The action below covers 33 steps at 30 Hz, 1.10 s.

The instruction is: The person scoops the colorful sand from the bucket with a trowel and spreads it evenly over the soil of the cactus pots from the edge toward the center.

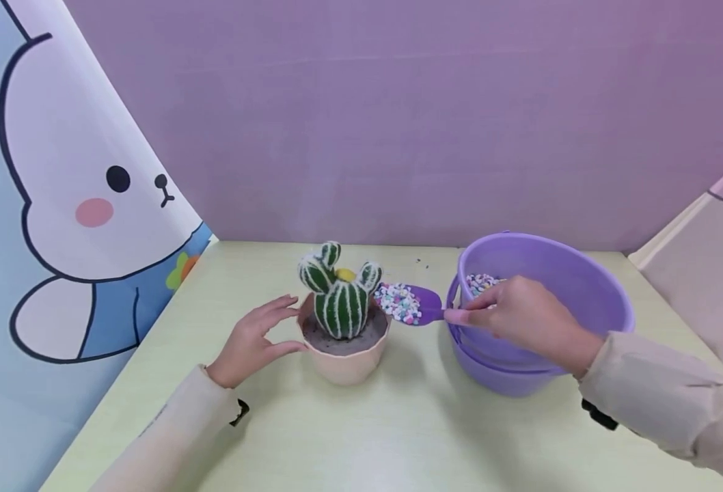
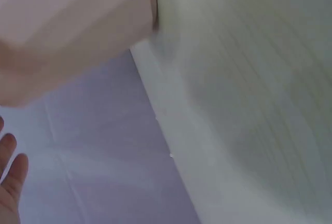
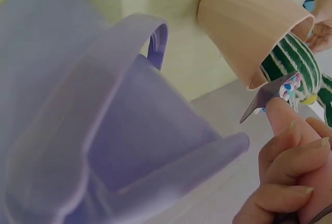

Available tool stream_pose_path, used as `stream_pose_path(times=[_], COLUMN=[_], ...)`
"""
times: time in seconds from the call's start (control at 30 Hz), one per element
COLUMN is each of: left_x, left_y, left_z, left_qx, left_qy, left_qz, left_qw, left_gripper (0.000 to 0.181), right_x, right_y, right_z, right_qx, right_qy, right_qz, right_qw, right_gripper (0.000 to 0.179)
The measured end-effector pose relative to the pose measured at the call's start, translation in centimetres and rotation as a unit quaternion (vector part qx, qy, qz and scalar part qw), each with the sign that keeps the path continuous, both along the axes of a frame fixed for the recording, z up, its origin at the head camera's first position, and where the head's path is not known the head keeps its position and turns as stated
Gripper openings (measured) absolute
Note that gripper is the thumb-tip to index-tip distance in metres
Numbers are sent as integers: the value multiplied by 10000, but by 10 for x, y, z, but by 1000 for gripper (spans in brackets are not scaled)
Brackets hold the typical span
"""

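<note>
A green cactus with white fuzzy ridges (image 1: 341, 311) stands in a pale peach pot (image 1: 346, 364), with grey soil around its base. My left hand (image 1: 259, 339) is at the pot's left side, thumb and fingers spread and nearly straight by the rim; whether it touches cannot be told. In my right hand (image 1: 518, 318) I grip the handle of a small purple scoop (image 1: 428, 304), heaped with multicoloured pebbles (image 1: 398, 302). Its tip reaches the pot's right rim. The right wrist view shows the scoop (image 3: 263, 98) edge-on beside the cactus (image 3: 291, 60).
A purple bucket (image 1: 589, 287) stands on the right under my right hand, with more pebbles (image 1: 481, 283) inside. Some dark specks (image 1: 423, 262) lie on the pale table (image 1: 361, 437) behind the scoop. A purple backdrop (image 1: 398, 123) rises behind; a cartoon-printed sheet (image 1: 78, 171) hangs at left.
</note>
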State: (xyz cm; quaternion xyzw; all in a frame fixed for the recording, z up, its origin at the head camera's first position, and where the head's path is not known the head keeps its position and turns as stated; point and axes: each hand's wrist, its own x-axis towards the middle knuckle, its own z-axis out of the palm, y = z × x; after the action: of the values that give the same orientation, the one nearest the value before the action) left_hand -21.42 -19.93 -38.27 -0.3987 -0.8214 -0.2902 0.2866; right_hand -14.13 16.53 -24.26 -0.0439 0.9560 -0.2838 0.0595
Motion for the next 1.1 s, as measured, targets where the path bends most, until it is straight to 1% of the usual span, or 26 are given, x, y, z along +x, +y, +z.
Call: stream_pose_path(times=[0.1, 0.23, 0.3, 0.43, 0.63, 0.73, 0.83, 0.97, 1.1], left_x=[-5, -6, -7, -7, -7, -6, -4, -3, -3], left_y=[-2, -4, -5, -5, -3, -1, 0, 3, 5], left_z=[-3, -6, -6, -6, -6, -4, -3, -1, 0], left_qx=[109, 165, 135, 104, 80, 54, -27, -237, -372], left_qy=[-20, 7, 0, 7, 76, 112, 274, 638, 919], left_qz=[-182, -302, -312, -326, -335, -290, -205, -115, -215], left_qw=[9998, 9994, 9994, 9994, 9994, 9995, 9994, 9976, 9948], left_gripper=[65, 62, 61, 61, 57, 60, 61, 61, 56], right_x=[0, -3, -4, -7, -12, -14, -16, -18, -22], right_y=[-3, -8, -10, -14, -19, -21, -22, -24, -25], right_z=[-2, -3, -3, -2, -1, 0, 1, 4, 7], right_qx=[44, 141, 239, 434, 722, 844, 964, 1111, 1283], right_qy=[32, -3, 0, 95, 137, 190, 299, 299, 195], right_qz=[8, -5, 13, 172, 299, 418, 544, 550, 530], right_qw=[10000, 9999, 9997, 9989, 9968, 9954, 9934, 9918, 9901], right_gripper=[37, 38, 38, 33, 29, 26, 21, 23, 29])
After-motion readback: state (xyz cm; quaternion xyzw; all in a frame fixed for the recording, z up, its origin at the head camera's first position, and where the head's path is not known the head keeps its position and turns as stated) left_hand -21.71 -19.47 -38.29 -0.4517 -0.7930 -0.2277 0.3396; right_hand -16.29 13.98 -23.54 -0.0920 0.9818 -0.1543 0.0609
